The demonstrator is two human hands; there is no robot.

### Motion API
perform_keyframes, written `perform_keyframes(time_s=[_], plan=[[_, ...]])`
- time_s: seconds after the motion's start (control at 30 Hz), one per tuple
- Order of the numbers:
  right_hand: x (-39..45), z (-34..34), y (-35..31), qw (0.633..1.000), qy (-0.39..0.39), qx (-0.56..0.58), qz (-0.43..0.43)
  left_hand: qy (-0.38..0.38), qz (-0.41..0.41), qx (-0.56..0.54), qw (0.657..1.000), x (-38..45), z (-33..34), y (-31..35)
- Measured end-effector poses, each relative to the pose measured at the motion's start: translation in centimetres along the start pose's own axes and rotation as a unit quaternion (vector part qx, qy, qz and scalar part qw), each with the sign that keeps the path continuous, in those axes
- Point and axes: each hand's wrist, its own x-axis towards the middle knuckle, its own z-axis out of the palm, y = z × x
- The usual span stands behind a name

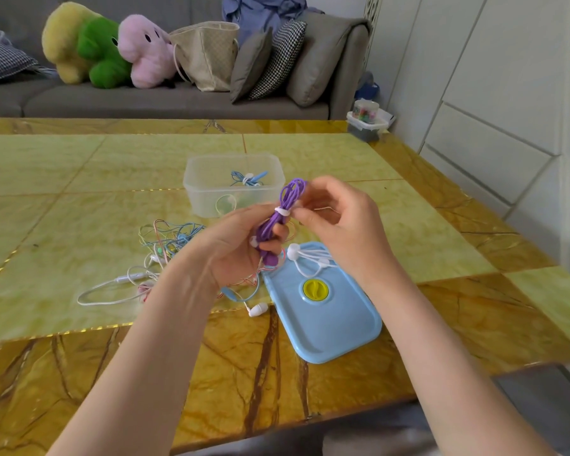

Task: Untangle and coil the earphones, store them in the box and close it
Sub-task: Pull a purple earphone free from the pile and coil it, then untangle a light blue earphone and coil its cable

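Two hands are closed on the upright purple coil [278, 215]: left hand [234, 245] gripping low, right hand [336, 218] pinching its white tie [283, 212], box [234, 184] just beyond.

Purple earphones [278, 222]: lower coil hidden inside the left hand [234, 245]; earbuds only partly visible between the fingers.
White tie [283, 212]: its end lies behind the right hand [336, 222] fingertips; closure cannot be determined.
Tangled earphones [165, 248]: right portion covered by the left wrist; individual cords too thin to separate.
Clear box [208, 185]: near right corner hidden behind the purple coil and hands; contents blurred through the wall.
Blue lid [326, 327]: far right corner covered by the right wrist.
White ties [306, 256]: partly hidden by the right hand; count cannot be determined.
Forearms: cut off by the bottom edge.
Sofa [178, 97]: cut off by the top and left edges.
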Motion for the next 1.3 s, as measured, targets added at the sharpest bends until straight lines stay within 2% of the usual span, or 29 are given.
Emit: perform_keyframes(time_s=[0.1,0.3,0.4,0.47,0.57,0.63,0.83,0.9,0.97,1.03,1.13,1.23,1.3], plan=[[0.1,0.1,0.0,0.999,-0.005,0.033,0.028,0.0,-0.004,0.031,1.0,0.1,-0.1,-0.1],[0.1,0.7,-0.2,0.991,-0.002,0.081,0.11,0.029,0.027,-0.012,0.999,0.1,-0.2,0.2],[-0.1,1.1,-0.1,0.983,0.025,0.101,0.153,0.097,0.041,0.058,0.993,0.4,-0.2,0.2],[0.3,1.3,0.1,0.966,0.049,0.15,0.204,0.183,0.072,0.148,0.969,0.9,-0.6,0.2],[2.6,2.0,1.0,0.918,0.069,0.266,0.285,0.304,0.133,0.325,0.886,1.6,-1.7,0.5],[5.3,3.4,1.8,0.892,0.071,0.318,0.314,0.312,0.156,0.369,0.862,1.6,-2.4,0.9],[12.8,7.3,2.8,0.835,0.126,0.405,0.352,0.297,0.16,0.423,0.841,2.0,-4.0,1.2],[13.7,8.1,3.0,0.848,0.086,0.358,0.381,0.299,0.154,0.44,0.833,2.3,-4.3,1.4],[13.9,8.4,3.2,0.874,0.046,0.263,0.407,0.295,0.15,0.459,0.825,2.3,-4.2,1.4],[13.9,8.0,3.3,0.888,0.061,0.212,0.404,0.291,0.147,0.48,0.814,2.2,-4.1,1.4],[12.4,5.8,2.6,0.903,0.07,0.199,0.375,0.268,0.134,0.517,0.802,1.7,-3.2,1.1],[8.3,3.6,1.5,0.928,-0.025,0.141,0.344,0.238,0.134,0.543,0.795,1.4,-2.5,0.6],[5.2,2.7,1.6,0.935,-0.087,0.072,0.336,0.224,0.118,0.578,0.776,1.0,-2.3,0.4]])
